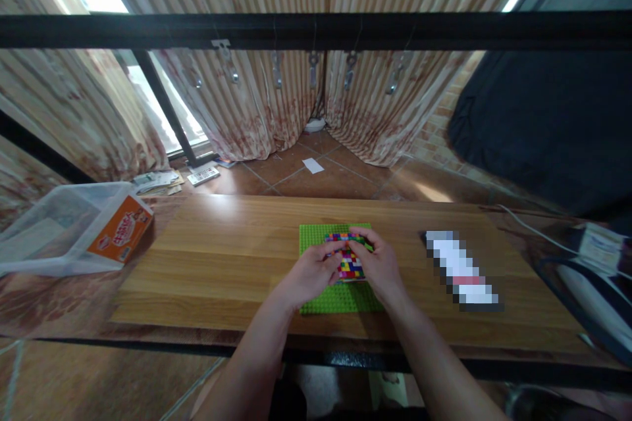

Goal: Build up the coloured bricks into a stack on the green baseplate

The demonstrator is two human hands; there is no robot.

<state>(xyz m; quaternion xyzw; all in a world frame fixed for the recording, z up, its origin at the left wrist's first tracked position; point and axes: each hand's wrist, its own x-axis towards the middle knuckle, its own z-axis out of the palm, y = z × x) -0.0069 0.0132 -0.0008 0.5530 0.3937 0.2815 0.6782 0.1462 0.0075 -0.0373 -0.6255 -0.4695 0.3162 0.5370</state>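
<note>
A green studded baseplate lies flat on the wooden board. On it stands a block of many small bricks in red, yellow, blue, pink and green. My left hand grips the block's left side with its fingertips on top. My right hand holds the right side, fingers curled over the block's far top edge. Both hands hide most of the block's sides.
A clear plastic bin with an orange label sits at the left. A blurred white object lies right of the baseplate. Cables and a white device are at the far right. A black rail crosses overhead; curtains hang behind.
</note>
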